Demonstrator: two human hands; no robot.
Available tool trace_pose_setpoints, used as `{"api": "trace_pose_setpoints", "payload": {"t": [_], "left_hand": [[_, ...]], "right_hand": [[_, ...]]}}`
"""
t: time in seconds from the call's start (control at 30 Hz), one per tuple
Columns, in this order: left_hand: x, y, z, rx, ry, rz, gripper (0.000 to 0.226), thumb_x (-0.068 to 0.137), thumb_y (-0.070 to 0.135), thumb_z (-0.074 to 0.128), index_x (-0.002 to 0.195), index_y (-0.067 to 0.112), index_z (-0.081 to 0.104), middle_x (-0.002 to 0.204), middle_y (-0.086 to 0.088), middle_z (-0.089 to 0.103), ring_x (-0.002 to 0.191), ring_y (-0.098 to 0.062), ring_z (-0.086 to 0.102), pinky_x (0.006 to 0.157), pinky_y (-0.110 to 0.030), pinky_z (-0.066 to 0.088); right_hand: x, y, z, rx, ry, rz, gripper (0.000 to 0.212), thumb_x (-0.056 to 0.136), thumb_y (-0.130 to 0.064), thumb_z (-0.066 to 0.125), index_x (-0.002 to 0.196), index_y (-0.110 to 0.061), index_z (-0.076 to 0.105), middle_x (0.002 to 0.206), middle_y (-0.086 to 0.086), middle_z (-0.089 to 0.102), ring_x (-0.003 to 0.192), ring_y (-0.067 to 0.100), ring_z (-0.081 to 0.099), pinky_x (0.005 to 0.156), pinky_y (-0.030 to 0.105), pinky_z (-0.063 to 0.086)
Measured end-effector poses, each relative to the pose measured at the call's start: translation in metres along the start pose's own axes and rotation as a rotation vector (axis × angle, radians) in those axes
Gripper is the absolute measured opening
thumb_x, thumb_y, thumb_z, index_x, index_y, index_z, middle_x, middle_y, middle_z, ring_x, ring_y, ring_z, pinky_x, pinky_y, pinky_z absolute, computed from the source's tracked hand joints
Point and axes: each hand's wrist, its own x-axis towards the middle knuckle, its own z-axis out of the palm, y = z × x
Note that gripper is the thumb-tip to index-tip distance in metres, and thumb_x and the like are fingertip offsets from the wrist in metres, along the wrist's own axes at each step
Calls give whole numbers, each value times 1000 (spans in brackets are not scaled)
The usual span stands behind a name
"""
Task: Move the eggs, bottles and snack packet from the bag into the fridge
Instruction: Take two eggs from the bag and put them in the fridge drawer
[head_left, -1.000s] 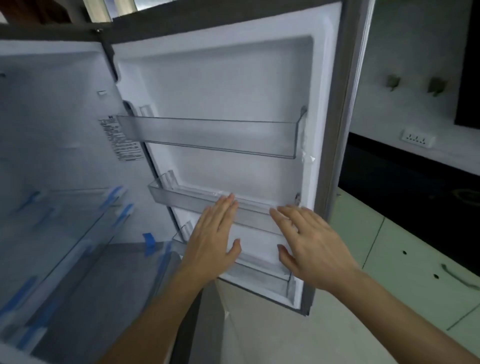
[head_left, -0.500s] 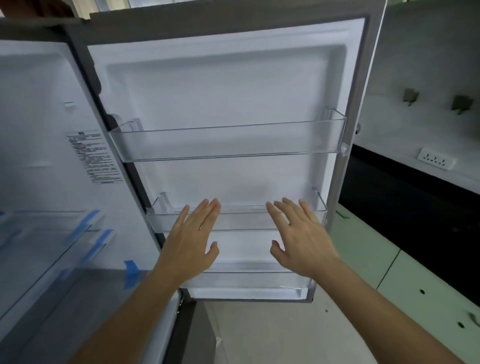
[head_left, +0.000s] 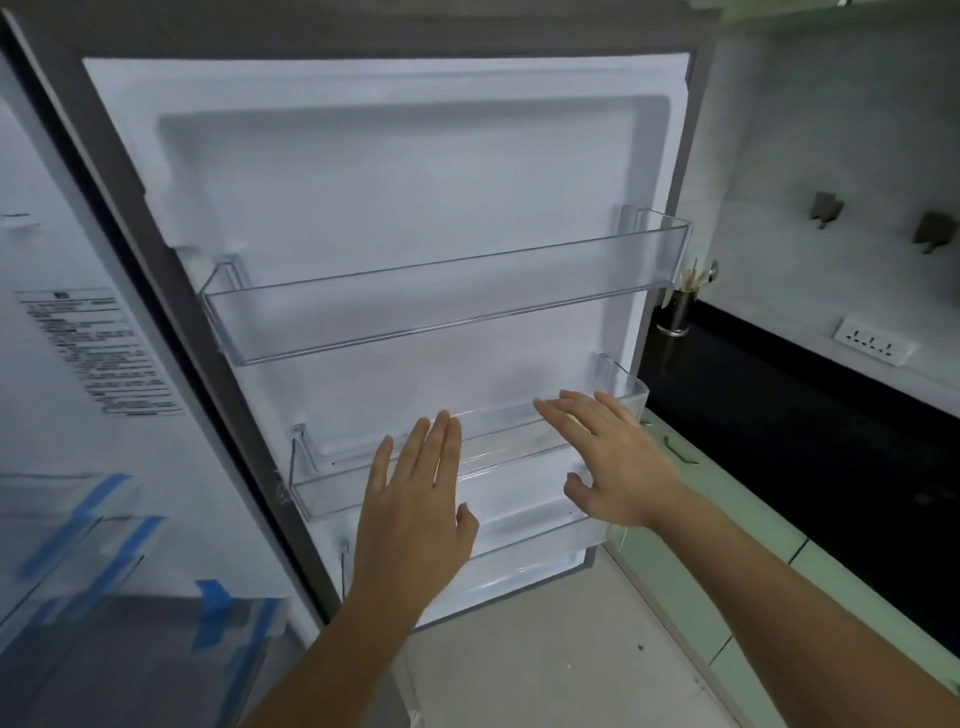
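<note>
The white inner face of the open fridge door (head_left: 395, 208) now fills the view almost square-on, where a second ago it stood at an angle, so the person has turned to face it. Its three clear plastic door shelves are bare: the top shelf (head_left: 447, 306), the middle shelf (head_left: 332, 488) and the bottom one just below. The left hand (head_left: 410, 514) and right hand (head_left: 613, 457) stay spread flat and empty before the middle shelf's front edge. The bag, eggs, bottles and snack packet are out of view; judging by this, loading has not begun.
</note>
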Motion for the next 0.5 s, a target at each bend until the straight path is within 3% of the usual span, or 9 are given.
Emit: {"api": "trace_pose_setpoints", "payload": {"t": [0.17,0.33,0.5], "left_hand": [[9,5,4,9,-4,-29,90,78,45,71,152,9,35,158,-9,36,145,-28,37,118,-49,16],[10,6,2,15,-7,-19,90,78,47,70,152,7,36,158,-11,35,146,-30,35,117,-51,16],[11,29,-3,-79,46,152,77,82,46,63,150,15,42,159,-9,35,147,-31,32,120,-52,17]], "right_hand": [[12,10,5,13,6,-7,85,76,-35,52,157,-22,31,151,1,48,146,22,35,124,40,14],[14,11,4,-60,-8,-6,82,79,-35,52,157,-22,31,153,2,47,148,24,34,124,40,15],[-16,2,-7,-154,96,170,71,84,-34,62,150,-16,44,149,9,52,144,30,40,120,47,28]]}}
